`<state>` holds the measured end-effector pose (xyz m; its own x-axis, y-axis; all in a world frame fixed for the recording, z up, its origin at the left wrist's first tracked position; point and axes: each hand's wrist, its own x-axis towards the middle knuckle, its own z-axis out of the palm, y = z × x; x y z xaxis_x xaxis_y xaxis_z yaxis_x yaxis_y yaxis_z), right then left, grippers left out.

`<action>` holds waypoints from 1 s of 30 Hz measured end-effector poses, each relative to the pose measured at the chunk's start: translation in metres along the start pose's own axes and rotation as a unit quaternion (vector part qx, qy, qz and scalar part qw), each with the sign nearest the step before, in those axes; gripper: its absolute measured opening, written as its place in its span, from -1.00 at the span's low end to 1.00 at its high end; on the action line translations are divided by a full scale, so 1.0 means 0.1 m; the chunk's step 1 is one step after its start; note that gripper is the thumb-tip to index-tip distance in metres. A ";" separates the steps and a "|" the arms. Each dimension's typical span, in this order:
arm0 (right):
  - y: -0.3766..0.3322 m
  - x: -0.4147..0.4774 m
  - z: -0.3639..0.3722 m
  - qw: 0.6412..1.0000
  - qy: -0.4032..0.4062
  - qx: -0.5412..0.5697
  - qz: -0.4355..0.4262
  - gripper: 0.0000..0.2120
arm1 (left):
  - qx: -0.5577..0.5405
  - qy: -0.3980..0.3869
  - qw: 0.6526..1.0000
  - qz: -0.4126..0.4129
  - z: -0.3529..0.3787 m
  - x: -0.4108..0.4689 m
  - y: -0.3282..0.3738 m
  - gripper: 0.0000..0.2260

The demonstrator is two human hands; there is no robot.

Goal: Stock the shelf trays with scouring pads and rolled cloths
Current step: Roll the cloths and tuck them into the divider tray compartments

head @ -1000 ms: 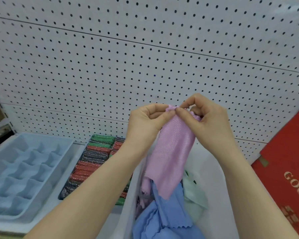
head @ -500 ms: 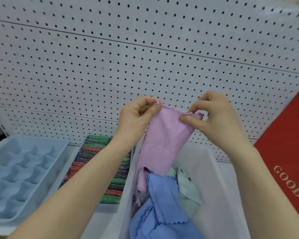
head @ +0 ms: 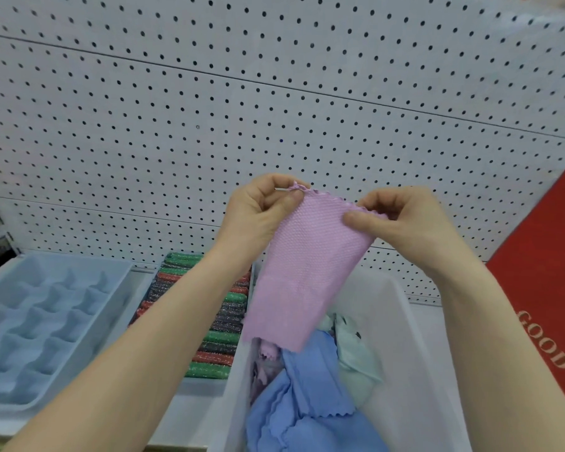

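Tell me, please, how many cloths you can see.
3 distinguishable: pink cloth held between left hand and right hand; blue cloth and pale green cloth in the white bin; others may be hidden.

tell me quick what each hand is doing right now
Left hand: pinching the pink cloth at its top edge.
Right hand: pinching the same edge.

Left to right: compartment tray (head: 46, 321), scouring pads (head: 219, 321), bin (head: 415, 370) holding loose cloths (head: 307, 402), mat (head: 542, 272). All backed by pegboard (head: 274, 93).
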<state>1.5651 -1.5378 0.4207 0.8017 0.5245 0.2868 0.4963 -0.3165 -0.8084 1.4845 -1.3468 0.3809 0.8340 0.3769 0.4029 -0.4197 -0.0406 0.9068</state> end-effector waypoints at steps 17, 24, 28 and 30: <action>-0.05 0.05 0.43 0.989 0.062 0.125 0.058 -0.75 | 0.154 0.038 0.987 0.029 0.38 -0.11 -0.11 -0.93; -0.01 0.00 0.35 0.989 0.004 0.149 0.021 -0.87 | -0.016 -0.032 0.999 -0.026 0.29 -0.06 -0.03 -0.78; 0.07 0.03 0.29 0.981 0.023 0.191 0.011 -0.91 | 0.064 0.018 0.997 0.037 0.19 -0.03 -0.09 -0.82; 0.10 0.04 0.27 0.980 0.012 0.199 0.007 -0.89 | 0.123 0.016 0.992 0.040 0.11 -0.01 -0.16 -0.61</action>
<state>1.5645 -1.5168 0.3998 0.8182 0.5011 0.2820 0.3196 0.0114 -0.9475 1.4947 -1.3570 0.3677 0.7889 0.3916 0.4735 -0.3805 -0.2937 0.8769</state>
